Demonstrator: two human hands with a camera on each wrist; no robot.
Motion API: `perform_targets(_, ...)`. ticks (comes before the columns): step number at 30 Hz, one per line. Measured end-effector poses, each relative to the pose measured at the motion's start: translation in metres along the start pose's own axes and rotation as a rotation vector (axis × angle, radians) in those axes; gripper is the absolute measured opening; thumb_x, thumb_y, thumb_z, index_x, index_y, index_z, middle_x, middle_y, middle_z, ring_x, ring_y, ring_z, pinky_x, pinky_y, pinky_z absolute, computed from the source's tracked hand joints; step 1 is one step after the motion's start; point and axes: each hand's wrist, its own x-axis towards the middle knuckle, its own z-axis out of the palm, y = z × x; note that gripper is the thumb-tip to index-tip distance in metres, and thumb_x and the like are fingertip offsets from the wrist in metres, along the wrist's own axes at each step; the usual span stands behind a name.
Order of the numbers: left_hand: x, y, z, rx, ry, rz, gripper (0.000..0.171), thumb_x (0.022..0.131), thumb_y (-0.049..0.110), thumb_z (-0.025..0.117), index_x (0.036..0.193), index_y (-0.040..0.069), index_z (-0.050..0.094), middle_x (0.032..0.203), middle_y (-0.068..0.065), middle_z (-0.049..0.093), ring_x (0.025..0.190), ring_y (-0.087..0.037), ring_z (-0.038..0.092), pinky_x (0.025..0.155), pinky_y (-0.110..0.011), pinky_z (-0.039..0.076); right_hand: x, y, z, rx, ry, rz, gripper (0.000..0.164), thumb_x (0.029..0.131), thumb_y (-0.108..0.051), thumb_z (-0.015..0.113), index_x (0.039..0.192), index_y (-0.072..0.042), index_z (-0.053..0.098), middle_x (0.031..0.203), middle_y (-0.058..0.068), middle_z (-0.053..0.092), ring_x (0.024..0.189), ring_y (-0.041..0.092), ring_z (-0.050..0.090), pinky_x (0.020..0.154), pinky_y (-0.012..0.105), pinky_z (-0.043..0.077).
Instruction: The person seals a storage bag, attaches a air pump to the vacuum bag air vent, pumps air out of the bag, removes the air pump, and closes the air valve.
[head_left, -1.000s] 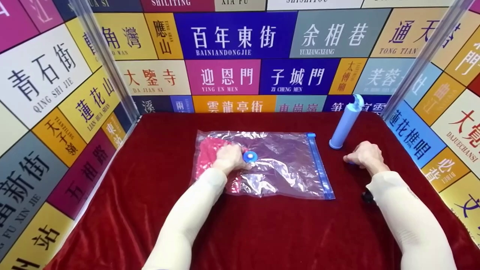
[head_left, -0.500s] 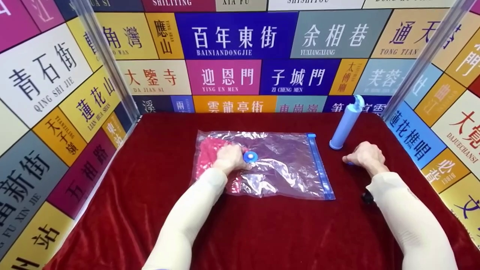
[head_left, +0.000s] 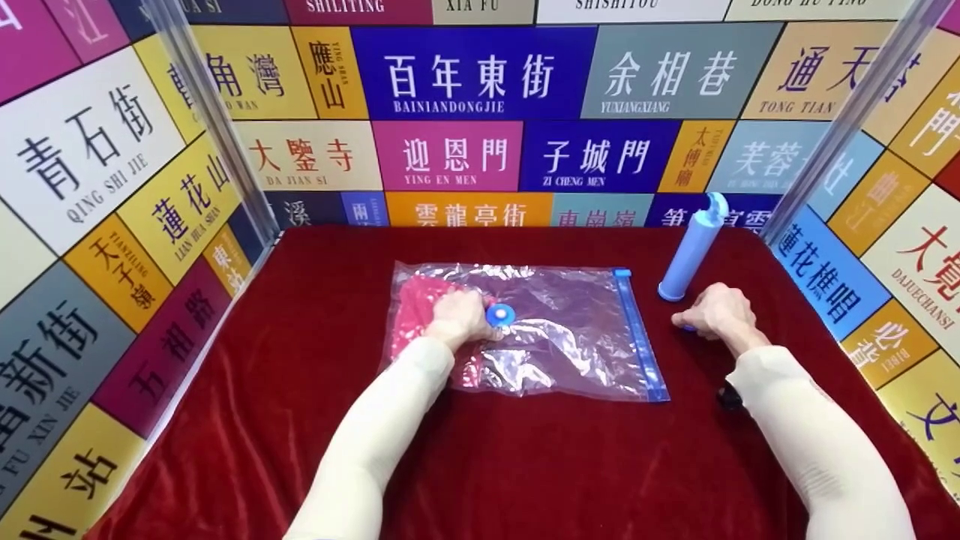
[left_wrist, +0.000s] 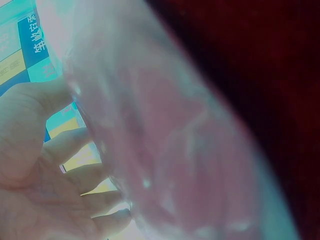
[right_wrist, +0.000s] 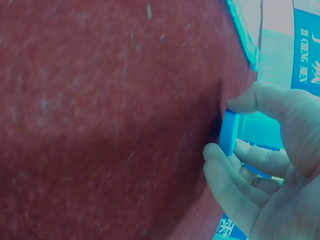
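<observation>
A clear plastic storage bag [head_left: 570,300] lies flat on the red cloth, with a pink dotted item [head_left: 411,300] inside its left part. A blue round valve [head_left: 500,315] sits near its middle, and a blue zip strip [head_left: 641,330] runs down its right edge. My left hand [head_left: 459,313] rests on the bag just left of the valve; in the left wrist view its extended fingers [left_wrist: 82,175] meet the plastic. To the bag's right, low over the cloth, my right hand [head_left: 718,311] pinches a small blue round cap [right_wrist: 229,132] between thumb and fingers.
A light blue hand pump [head_left: 686,255] with a hooked top stands slightly tilted just behind my right hand. The red cloth [head_left: 585,465] covers the table. Sign-printed panels [head_left: 472,71] enclose the back and both sides, with clear corner posts [head_left: 836,120].
My right hand has shifted slightly left with the blue cap between its fingers. The left hand, the bag and the pump stay where they were.
</observation>
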Motion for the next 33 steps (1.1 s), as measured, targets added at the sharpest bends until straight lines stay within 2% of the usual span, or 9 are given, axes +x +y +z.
perform_targets(8,0.000,0.000,0.001,0.004,0.002,0.003,0.067,0.070,0.064,0.091,0.127,0.033,0.075,0.123,-0.005,0.073,0.114,-0.027,0.062,0.094,-0.047,0.056,-0.005,-0.020,0.004,0.000,-0.009,-0.050,0.045,0.078,-0.043,0.090,0.095,-0.006,0.072,0.072,0.007,0.074,0.066,0.022,0.075,0.059,0.036,0.057)
perform_targets(14,0.001,-0.001,0.003,-0.005,0.002,-0.002,0.064,0.069,0.064,0.092,0.124,0.033,0.076,0.122,-0.005,0.074,0.114,-0.028,0.062,0.096,-0.047,0.055,-0.007,-0.032,0.013,-0.004,-0.030,-0.108,0.042,0.079,-0.040,0.090,0.093,-0.004,0.074,0.071,0.007,0.073,0.063,0.021,0.074,0.062,0.039,0.061)
perform_targets(19,0.002,-0.001,0.002,-0.002,0.004,0.002,0.066,0.069,0.064,0.092,0.125,0.034,0.076,0.122,-0.006,0.074,0.113,-0.028,0.062,0.095,-0.047,0.055,-0.008,-0.041,0.017,0.006,-0.007,-0.145,0.040,0.077,-0.039,0.090,0.094,-0.004,0.077,0.072,0.006,0.073,0.060,0.019,0.073,0.061,0.041,0.063)
perform_targets(28,0.003,0.000,0.003,0.005,-0.005,-0.006,0.072,0.068,0.066,0.091,0.131,0.036,0.073,0.123,-0.007,0.073,0.114,-0.027,0.062,0.092,-0.045,0.056,-0.015,-0.061,0.024,-0.030,0.000,-0.188,0.042,0.077,-0.044,0.091,0.096,-0.008,0.081,0.071,0.005,0.074,0.061,0.020,0.072,0.055,0.036,0.057)
perform_targets(33,0.002,0.000,0.002,0.000,0.008,-0.015,0.070,0.068,0.064,0.093,0.129,0.035,0.075,0.121,-0.007,0.074,0.111,-0.027,0.062,0.091,-0.045,0.056,-0.019,-0.074,0.026,-0.052,-0.001,-0.226,0.042,0.077,-0.042,0.091,0.098,-0.007,0.082,0.070,0.005,0.073,0.059,0.018,0.070,0.054,0.034,0.053)
